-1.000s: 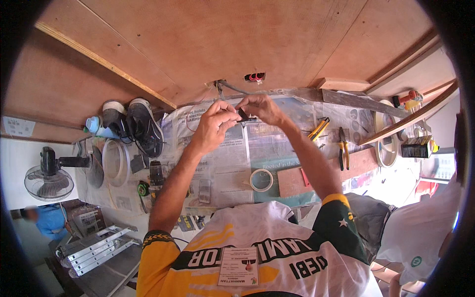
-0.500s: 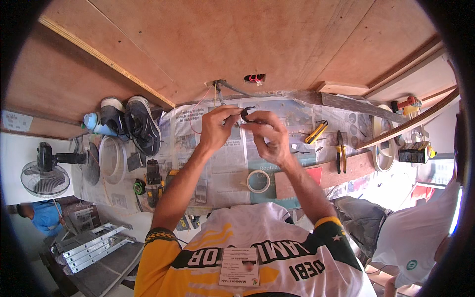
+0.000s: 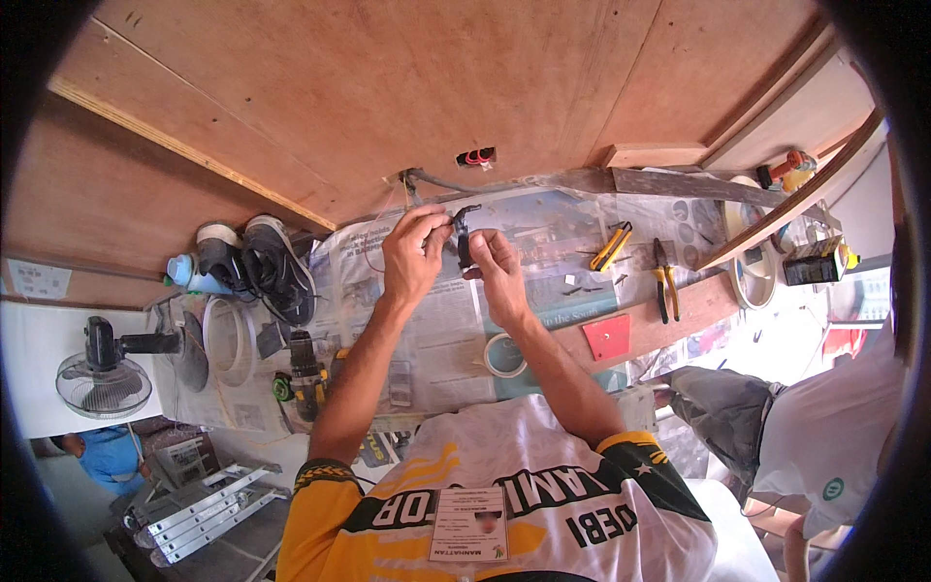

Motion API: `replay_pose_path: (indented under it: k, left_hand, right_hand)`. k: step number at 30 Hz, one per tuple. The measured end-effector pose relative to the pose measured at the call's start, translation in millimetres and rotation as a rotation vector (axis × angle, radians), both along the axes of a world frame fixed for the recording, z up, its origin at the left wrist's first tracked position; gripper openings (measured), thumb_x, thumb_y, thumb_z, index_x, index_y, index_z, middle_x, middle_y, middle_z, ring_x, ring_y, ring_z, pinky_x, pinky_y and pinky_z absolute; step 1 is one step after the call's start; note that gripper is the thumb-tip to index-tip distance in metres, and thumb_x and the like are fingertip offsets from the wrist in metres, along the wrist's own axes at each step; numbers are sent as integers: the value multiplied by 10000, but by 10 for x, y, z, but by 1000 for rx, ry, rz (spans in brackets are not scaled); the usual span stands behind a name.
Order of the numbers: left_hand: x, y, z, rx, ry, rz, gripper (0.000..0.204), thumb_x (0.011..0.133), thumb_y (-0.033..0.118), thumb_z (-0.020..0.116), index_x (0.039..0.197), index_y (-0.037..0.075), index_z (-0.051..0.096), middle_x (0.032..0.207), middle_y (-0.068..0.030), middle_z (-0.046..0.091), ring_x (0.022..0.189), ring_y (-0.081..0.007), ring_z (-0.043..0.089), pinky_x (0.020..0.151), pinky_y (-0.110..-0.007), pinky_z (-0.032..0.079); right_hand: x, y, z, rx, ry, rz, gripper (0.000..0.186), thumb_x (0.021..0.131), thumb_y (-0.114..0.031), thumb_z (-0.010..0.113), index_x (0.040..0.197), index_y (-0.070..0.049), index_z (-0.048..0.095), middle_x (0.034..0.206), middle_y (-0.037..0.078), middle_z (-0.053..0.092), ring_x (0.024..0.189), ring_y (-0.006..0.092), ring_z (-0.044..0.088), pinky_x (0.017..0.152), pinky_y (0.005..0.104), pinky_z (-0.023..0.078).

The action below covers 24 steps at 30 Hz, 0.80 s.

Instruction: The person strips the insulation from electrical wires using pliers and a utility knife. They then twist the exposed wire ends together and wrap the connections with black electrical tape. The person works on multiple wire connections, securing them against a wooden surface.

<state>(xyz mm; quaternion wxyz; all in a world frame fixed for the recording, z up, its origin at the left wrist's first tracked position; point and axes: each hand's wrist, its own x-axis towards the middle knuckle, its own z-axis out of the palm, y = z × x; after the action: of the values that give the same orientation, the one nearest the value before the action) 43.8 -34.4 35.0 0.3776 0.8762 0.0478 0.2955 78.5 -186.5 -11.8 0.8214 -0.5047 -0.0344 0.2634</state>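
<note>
Both my hands are raised over a newspaper-covered surface [image 3: 427, 330], close to a plywood panel. My right hand [image 3: 499, 276] is closed on a small black roll [image 3: 465, 250] that looks like electrical tape, thumb on top. A black strip rises from it, its loose end bent to the right. Just left of the strip, my left hand [image 3: 412, 257] has its fingers pinched together, the tips touching or nearly touching it; whatever is between them is hidden. Thin wires and a grey conduit [image 3: 436, 181] come out of a hole in the panel beyond that hand.
Right of my hands lie a yellow utility knife [image 3: 610, 248], pliers [image 3: 666, 281], a red card [image 3: 607, 338] and a wooden board [image 3: 703, 301]. A white tape roll [image 3: 505, 356] sits near me. On the left are shoes [image 3: 276, 267] and a drill [image 3: 305, 373]. Another person [image 3: 824, 436] is at right.
My right hand has turned and lowered, now gripping the black roll upright with the strip standing above it. My left hand stays pinched close by. The view has shifted slightly.
</note>
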Motion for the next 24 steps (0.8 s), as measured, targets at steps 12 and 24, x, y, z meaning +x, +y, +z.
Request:
replay_pose_path:
  k: [12, 24]
  left_hand:
    - [4, 51, 7, 10, 184, -49, 79, 946, 96, 709, 976, 29, 737, 927, -137, 756, 873, -340, 715, 804, -427, 538]
    - [-310, 433, -207, 62, 394, -277, 202, 841, 159, 845, 1006, 100, 744, 889, -77, 744, 916, -279, 696, 890, -415, 455]
  right_hand:
    - [-77, -59, 43, -7, -37, 89, 225, 1026, -255, 744, 999, -34, 714, 837, -24, 654, 735, 65, 553, 651, 254, 454]
    - [1220, 270, 78, -359, -1704, 594, 165, 817, -161, 801, 975, -118, 783, 1012, -11, 728, 971, 209, 656, 883, 391, 537]
